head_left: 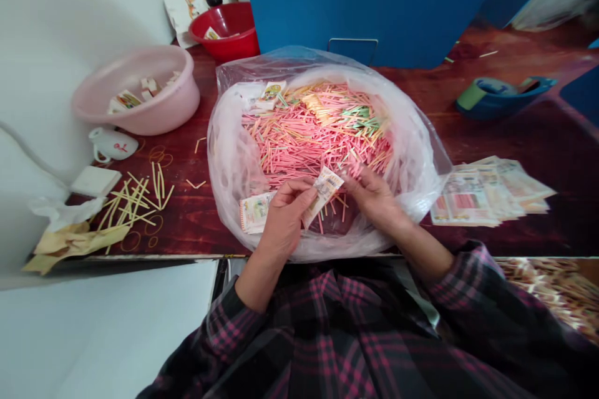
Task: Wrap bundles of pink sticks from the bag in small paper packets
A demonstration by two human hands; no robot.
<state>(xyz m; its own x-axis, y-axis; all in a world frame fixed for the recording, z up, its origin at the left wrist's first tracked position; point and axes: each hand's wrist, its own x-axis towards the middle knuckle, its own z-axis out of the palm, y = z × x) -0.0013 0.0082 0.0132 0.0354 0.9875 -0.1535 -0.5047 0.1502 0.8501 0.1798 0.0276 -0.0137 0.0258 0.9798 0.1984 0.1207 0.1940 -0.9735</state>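
Note:
A small printed paper packet (326,190) is pinched between the thumb and fingers of my left hand (286,212), tilted over the near side of a clear plastic bag (231,156). Just right of the packet, my right hand (380,202) has its fingers closed together, with pink sticks showing at the fingertips. Its grip is partly hidden. A large heap of short, thin sticks (299,143), mostly pink with some yellow and green, fills the opened bag. Another printed packet (255,212) lies at the bag's near left, beside my left wrist. More packets (271,95) rest at the heap's far left.
Flat printed packets (484,193) lie fanned out on the right. A blue tape dispenser (500,100) stands behind them. At left are a pink basin (182,96), a white cup (112,144), loose yellow sticks (133,202) and rubber bands. A red bowl (234,43) sits farther back.

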